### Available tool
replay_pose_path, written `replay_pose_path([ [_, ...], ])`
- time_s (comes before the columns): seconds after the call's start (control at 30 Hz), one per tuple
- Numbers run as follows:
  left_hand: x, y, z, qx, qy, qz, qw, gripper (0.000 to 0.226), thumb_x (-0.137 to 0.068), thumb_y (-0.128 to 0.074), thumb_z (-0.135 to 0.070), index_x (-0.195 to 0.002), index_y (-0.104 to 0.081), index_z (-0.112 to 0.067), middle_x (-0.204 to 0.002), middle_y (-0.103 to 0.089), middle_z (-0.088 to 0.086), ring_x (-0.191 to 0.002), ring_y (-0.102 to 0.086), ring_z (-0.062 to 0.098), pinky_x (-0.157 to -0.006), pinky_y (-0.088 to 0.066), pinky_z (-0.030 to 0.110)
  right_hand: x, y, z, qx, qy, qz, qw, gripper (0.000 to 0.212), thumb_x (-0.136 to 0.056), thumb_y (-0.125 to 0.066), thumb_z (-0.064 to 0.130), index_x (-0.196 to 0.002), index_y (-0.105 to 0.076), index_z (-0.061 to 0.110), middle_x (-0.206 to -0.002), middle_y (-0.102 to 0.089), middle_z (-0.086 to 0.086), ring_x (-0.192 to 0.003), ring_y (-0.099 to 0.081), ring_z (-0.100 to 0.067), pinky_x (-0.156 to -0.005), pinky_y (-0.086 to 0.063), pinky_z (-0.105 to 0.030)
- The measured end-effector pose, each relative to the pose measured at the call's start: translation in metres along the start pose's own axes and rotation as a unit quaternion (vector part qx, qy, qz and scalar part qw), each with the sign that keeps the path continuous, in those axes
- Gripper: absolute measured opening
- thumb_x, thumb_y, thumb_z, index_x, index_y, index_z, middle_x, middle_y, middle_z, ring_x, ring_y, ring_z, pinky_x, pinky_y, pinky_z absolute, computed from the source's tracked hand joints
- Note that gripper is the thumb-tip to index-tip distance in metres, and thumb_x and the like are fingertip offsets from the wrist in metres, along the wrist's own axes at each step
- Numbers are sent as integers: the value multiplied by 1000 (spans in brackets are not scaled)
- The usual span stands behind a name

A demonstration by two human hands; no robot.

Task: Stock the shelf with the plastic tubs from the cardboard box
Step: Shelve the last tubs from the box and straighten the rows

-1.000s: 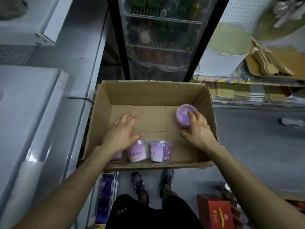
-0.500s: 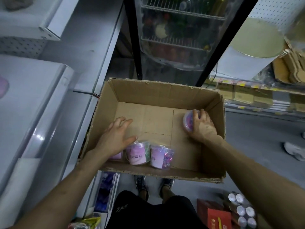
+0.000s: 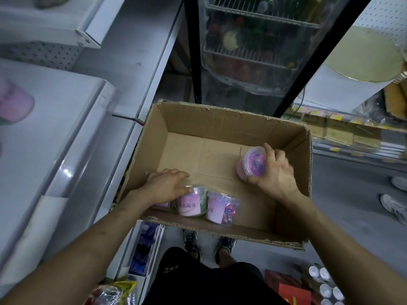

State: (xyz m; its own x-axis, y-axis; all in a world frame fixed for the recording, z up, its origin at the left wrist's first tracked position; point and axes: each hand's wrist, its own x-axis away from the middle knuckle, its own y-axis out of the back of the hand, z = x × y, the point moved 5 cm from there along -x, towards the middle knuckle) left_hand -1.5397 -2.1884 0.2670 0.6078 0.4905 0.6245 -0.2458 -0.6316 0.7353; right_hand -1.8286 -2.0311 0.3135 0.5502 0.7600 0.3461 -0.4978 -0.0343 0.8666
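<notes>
The right hand (image 3: 275, 175) was curled round a tub (image 3: 253, 165). Its fingers lay over the far side and its thumb on the near side, so the tub was tilted with its clear lid toward the camera. It hung low over the floor of the box (image 3: 220, 113), close to the right wall; whether it was quite clear of the cardboard could not be told.

The left hand (image 3: 167, 186) lay palm down in the near-left corner with its fingers almost straight and spread, gripping nothing that showed. Its thumb touched the lid of a labelled tub (image 3: 190, 202). A second tub (image 3: 220, 209) stood just beside that one, on its right. A third tub (image 3: 161, 204) lay mostly hidden under the left palm. All three sat against the near wall, and the rest of the box floor was bare cardboard.

The shelf (image 3: 66, 128) ran along the left, pale and smooth. One blurred pink tub (image 3: 13, 102) was already at its far left edge. A glass-door cooler (image 3: 253, 40) stood beyond the box.

The step in hand looked like the pick-up: one tub taken on the right, and the left about to take another. The next move would call for the left fingers to curl round one of the near tubs. Both tubs would then have to rise clear of the box walls and be carried left to the shelf. They would need to be set upright there, near the pink one, with the labels facing out. With only three left in the box besides the held one, the task seemed near its end.
</notes>
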Motion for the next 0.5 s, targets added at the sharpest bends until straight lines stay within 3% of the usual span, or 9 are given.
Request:
replay_pose_path([
  [0.07,-3,-2,-2,-21,-10,22,999,73,-92,-41,-78,-151,-44,-36,-153,-51,-4,-138,-45,21,-108,-35,40,13,9,10,-21,9,-17,1000,133,-54,-45,90,-164,-18,21,-149,-38,-15,-136,-41,-36,-114,-37,-53],
  [0.13,-4,-5,-5,-29,-20,49,998,66,-97,-43,-73,-151,-46,-35,-150,-54,0,-138,-47,23,-105,-34,38,24,11,15,-40,12,-23,999,133,-53,-47,88,-164,-18,21,-148,-39,-13,-135,-41,-35,-114,-38,-53],
  [0.33,-17,-5,2,-29,-2,133,991,94,-72,-32,-102,-149,-39,-49,-149,-54,2,-134,-50,30,-104,-38,45,36,8,14,-57,25,-38,997,121,-71,-85,55,-165,-17,22,-149,-38,-13,-136,-40,-34,-114,-39,-52],
  [0.5,-28,-7,-8,67,-9,223,972,93,-79,-54,-89,-154,-40,-36,-153,-50,-4,-131,-52,19,-114,-41,43,47,2,15,-65,25,-41,997,121,-70,-87,53,-165,-17,24,-148,-37,-12,-135,-39,-32,-114,-38,-49],
])
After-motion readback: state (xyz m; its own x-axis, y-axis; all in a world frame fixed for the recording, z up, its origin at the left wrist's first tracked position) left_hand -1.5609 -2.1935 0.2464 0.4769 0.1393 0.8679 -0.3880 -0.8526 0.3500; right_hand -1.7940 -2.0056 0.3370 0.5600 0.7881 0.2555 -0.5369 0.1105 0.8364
